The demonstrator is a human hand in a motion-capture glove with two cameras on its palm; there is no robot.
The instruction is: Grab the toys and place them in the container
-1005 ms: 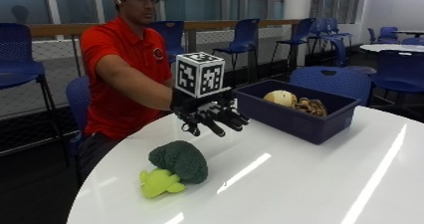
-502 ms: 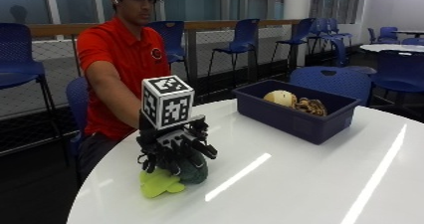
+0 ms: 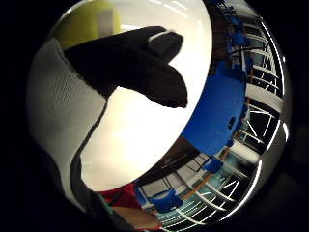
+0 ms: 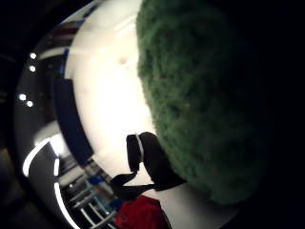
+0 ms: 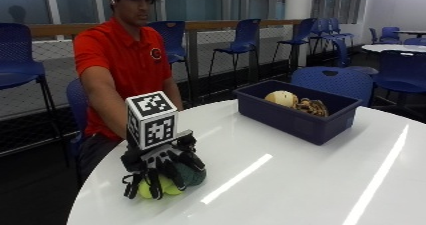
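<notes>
Dropped from beside the blue container (image 5: 299,110) a second ago, down and back toward the person, onto the green-and-yellow plush toy (image 5: 174,181); half a second ago already over it, now lower and closed in. Toy itself unmoved, lying on the white bench (image 5: 299,185) well apart from the container, on the person's side of it.

Gloved right hand (image 5: 163,167) draped over the toy from above, fingers curled down round its sides and reaching the bench surface. Green fuzzy crown (image 4: 209,95) filling the thumb-side palm view, so pressed close against the palm; thumb tip (image 4: 147,157) tucked at its edge. Yellow stalk end (image 3: 89,24) glimpsed past a black finger (image 3: 130,63) in the little-finger-side view. Grasping, then, not yet lifted: toy resting on the bench.

Top-down wrap probably chosen because the plush is soft and squat, easy to gather from above.

Container holding two toys already, a pale round one (image 5: 282,98) and a brown one (image 5: 311,106); room left for a third.
</notes>
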